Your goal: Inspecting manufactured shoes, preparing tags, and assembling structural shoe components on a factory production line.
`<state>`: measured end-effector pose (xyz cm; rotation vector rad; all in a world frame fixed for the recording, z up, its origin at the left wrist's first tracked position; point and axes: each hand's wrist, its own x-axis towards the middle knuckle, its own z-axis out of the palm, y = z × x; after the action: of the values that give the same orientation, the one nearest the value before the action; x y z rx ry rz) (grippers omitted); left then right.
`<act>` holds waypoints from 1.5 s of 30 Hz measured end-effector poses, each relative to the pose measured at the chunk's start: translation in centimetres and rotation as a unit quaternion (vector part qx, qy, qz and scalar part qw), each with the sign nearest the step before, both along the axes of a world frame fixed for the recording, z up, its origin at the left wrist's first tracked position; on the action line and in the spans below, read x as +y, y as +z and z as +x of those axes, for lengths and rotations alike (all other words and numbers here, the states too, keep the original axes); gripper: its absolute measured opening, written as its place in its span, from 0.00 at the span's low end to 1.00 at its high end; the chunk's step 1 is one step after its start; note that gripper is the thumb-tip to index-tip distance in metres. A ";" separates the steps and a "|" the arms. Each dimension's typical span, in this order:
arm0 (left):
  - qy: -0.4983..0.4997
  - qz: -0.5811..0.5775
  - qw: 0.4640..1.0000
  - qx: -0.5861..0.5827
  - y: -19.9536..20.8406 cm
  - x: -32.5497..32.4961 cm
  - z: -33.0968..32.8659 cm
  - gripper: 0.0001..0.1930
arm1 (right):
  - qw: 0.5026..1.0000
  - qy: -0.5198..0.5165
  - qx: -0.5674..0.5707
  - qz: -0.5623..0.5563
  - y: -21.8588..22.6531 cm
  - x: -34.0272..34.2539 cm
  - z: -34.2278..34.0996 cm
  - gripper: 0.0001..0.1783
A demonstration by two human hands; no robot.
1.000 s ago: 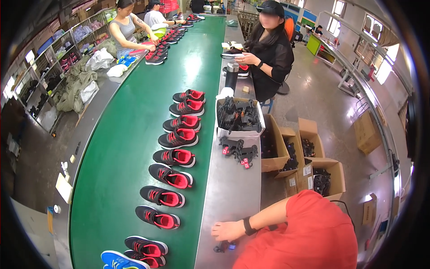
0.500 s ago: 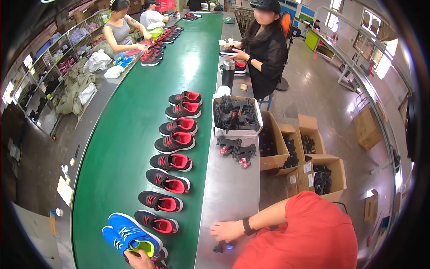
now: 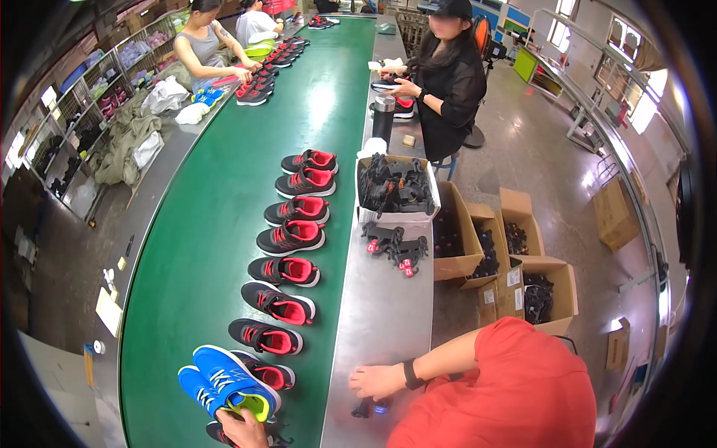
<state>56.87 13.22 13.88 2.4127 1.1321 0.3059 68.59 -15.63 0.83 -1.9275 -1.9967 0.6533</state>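
Note:
My left hand (image 3: 243,431) grips a pair of blue shoes (image 3: 228,381) with lime-green lining and white laces, by the heel end. They are tilted above the green belt (image 3: 194,246). Beneath them is a black shoe (image 3: 216,434), mostly covered. My right hand (image 3: 377,381) rests low over the metal ledge, fingers curled down around a small black plastic shoe hanger (image 3: 362,408) with a blue tag; the fingertips are partly hidden. A row of black shoes with red lining (image 3: 291,237) runs along the belt, one of them partly behind the blue pair.
Black hangers with red tags (image 3: 396,246) lie before a white box (image 3: 396,213) of more hangers. A dark flask (image 3: 383,119) stands farther along. Cartons (image 3: 459,265) sit right of the ledge. A person in black (image 3: 452,82) handles a shoe; others work at the far left.
The blue shoes in my left hand have moved slightly right and up, covering more of the nearest black shoe in the row. My right hand has barely moved.

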 end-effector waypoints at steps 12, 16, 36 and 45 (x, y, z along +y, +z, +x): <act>-0.109 0.019 0.992 -0.063 -1.7 -1.1 1.8 0.12 | 0.951 -0.183 0.244 0.050 4.9 4.7 3.2 0.32; -0.165 0.049 0.981 -0.095 -1.6 -1.1 1.4 0.15 | 0.822 -0.279 0.482 0.121 9.1 9.5 5.8 0.53; -0.091 -0.255 0.943 -0.193 -1.1 -4.0 -4.4 0.13 | 0.815 -0.157 0.558 0.013 14.0 10.2 9.5 0.39; 0.123 -0.364 0.853 -0.353 -1.8 -5.7 -7.7 0.12 | 0.844 -0.090 0.528 0.030 11.7 9.7 7.5 0.31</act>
<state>49.14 7.54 12.12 1.3084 0.9527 0.6438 76.10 -5.95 12.54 -1.2008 -1.0864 1.2193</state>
